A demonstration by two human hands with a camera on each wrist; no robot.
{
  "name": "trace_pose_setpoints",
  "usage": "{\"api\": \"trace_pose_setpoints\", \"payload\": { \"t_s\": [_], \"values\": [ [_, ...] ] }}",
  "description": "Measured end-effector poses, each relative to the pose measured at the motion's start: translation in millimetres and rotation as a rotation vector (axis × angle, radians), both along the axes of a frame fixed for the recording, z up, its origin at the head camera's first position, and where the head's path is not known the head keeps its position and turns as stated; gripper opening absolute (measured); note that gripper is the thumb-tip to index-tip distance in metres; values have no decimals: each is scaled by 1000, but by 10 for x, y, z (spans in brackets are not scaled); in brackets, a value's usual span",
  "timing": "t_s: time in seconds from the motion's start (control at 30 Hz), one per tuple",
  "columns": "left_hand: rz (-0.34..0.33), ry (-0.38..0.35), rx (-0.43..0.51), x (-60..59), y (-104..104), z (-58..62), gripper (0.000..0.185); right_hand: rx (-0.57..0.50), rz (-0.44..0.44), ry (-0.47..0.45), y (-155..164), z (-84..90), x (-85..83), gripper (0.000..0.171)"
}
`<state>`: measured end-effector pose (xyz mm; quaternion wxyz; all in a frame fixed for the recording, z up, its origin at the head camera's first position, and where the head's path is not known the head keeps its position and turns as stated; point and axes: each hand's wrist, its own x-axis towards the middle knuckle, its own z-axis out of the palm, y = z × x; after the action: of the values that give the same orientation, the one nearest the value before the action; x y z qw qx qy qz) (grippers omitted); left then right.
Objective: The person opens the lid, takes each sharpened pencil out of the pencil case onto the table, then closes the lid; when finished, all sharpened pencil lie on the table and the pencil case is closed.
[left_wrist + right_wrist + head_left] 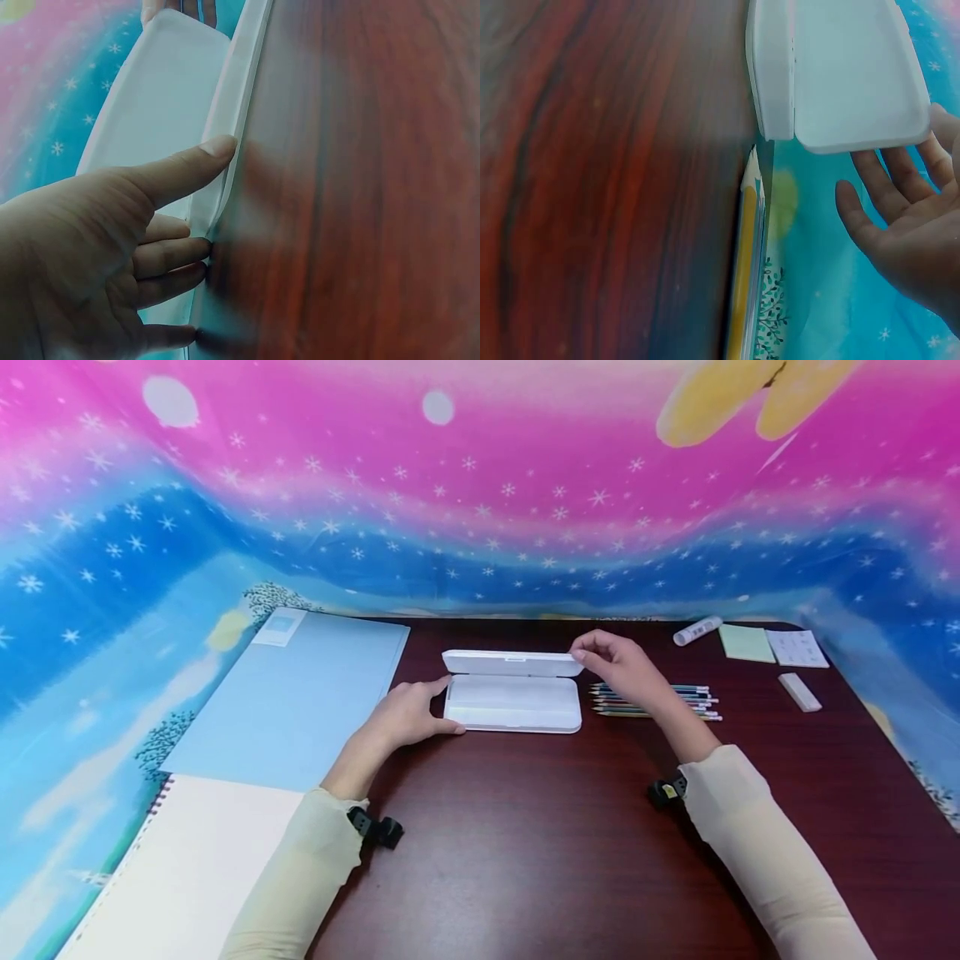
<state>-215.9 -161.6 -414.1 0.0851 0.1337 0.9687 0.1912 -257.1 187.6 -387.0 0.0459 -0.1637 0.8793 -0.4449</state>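
A white pencil case (pixel 513 703) lies on the table with its hinged lid (pixel 512 662) raised at the back; nothing shows in its tray. At its left end, my left hand (pixel 405 714) holds the case, with the thumb on the front edge and the index finger near the back corner. My right hand (pixel 618 664) pinches the right corner of the lid between thumb and fingers. Under and beside that hand lie several pencils (pixel 652 703), tips toward the case. The right wrist view shows the lid (pixel 862 71) upright and the pencil tips (pixel 751 169) close by.
On the left, a light blue folder (pixel 300 693) overlaps a white spiral-bound pad (pixel 202 852). At the back right are a glue stick (pixel 697 631), green sticky notes (pixel 747 643), a printed white pad (pixel 797 647) and an eraser (pixel 800 692). A patterned cloth (pixel 480 502) hangs behind the table.
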Motion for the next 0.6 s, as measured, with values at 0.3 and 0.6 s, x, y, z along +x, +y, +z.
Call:
{"api": "trace_pose_setpoints", "payload": {
  "t_s": [0.3, 0.6],
  "values": [
    [0, -30, 16, -7, -101, 57, 98, 33, 125, -34, 68, 0, 85, 22],
    [-5, -30, 130, -5, -138, 116, 109, 126, 228, -51, 84, -60, 136, 10]
  ]
}}
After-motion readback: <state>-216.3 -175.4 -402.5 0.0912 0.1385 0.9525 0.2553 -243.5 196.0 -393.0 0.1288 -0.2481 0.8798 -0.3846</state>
